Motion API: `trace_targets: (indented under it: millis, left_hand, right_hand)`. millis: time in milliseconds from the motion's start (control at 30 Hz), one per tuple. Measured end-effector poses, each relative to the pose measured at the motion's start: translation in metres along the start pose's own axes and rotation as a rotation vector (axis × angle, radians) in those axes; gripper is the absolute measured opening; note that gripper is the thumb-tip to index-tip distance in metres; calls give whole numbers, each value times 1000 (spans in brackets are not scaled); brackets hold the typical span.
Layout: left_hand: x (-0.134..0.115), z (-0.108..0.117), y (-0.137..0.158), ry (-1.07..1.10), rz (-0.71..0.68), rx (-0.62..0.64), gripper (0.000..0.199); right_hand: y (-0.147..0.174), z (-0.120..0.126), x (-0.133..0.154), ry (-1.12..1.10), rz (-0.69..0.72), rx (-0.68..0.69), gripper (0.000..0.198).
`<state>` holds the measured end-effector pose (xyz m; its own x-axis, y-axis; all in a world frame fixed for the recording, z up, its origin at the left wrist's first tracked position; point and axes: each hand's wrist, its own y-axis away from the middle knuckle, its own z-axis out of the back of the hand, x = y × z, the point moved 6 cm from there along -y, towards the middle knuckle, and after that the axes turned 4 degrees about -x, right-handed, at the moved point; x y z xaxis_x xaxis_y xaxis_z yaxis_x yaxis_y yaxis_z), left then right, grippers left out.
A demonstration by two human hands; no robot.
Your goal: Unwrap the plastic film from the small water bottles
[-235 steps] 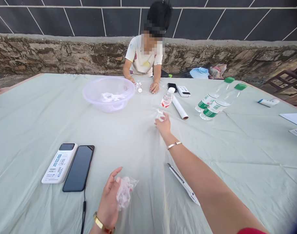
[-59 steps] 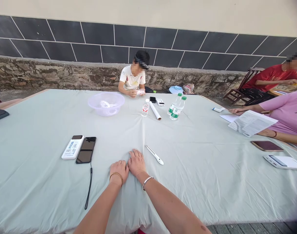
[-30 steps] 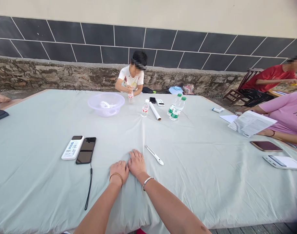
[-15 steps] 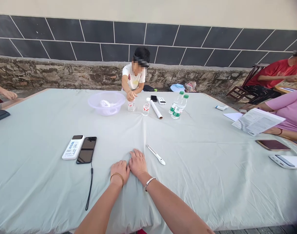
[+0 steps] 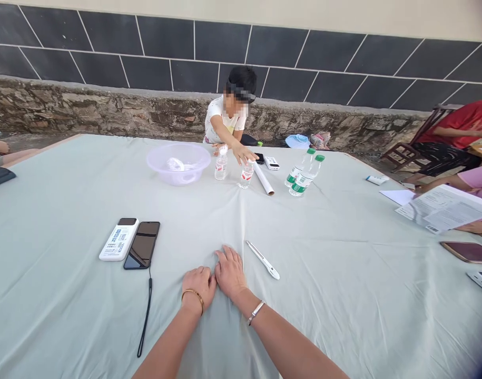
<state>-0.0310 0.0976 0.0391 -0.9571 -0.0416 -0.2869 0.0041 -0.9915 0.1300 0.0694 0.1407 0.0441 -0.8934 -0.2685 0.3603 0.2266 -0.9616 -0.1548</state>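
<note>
My left hand rests on the tablecloth with its fingers curled under, and no object shows in it. Touching it on the right, my right hand lies on the cloth, fingers stretched forward and holding nothing. Just to the right of that hand lies a white utility knife, set at a slant. Left of my hands, a black phone with a wrist strap lies beside a white power bank.
Across the table, a person's hand touches the top of a small water bottle. Nearby are another small bottle, a purple basin, a paper roll and green-capped bottles. A person at right holds printed paper.
The person opposite has moved a hand from the left small bottle to the right one. My view has shifted slightly; my hands stay resting on the cloth.
</note>
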Motion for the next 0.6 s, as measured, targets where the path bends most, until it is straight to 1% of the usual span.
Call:
trace_targets:
  millis: [67,133,233,300,367,467,600]
  left_hand:
    - [2,-1,0,42,7,-6,26]
    - [4,-2,0,80,18,-9,26]
    - [5,-3,1,135,28,-17,25]
    - [3,-3,2,166,20,-51,25]
    - [1,-2,4,190,2,-117,23]
    - [-1,-3,7,213,-30,-250,21]
    - [-2,-8,11,212,-73,-415,18]
  right_hand:
    - [-13,-2,-4,-60,-31,-9,36]
    - [-34,-4,-8,-128,-60,-36,36]
    - [-79,-7,-16,-241,-104,-129,36]
    - [-116,-9,-24,-313,-157,-205,35]
    - [-155,-13,-32,-352,-224,-264,35]
    - [-208,-19,-44,-348,-343,-316,35]
    - [-260,-29,-54,-324,-505,-368,31]
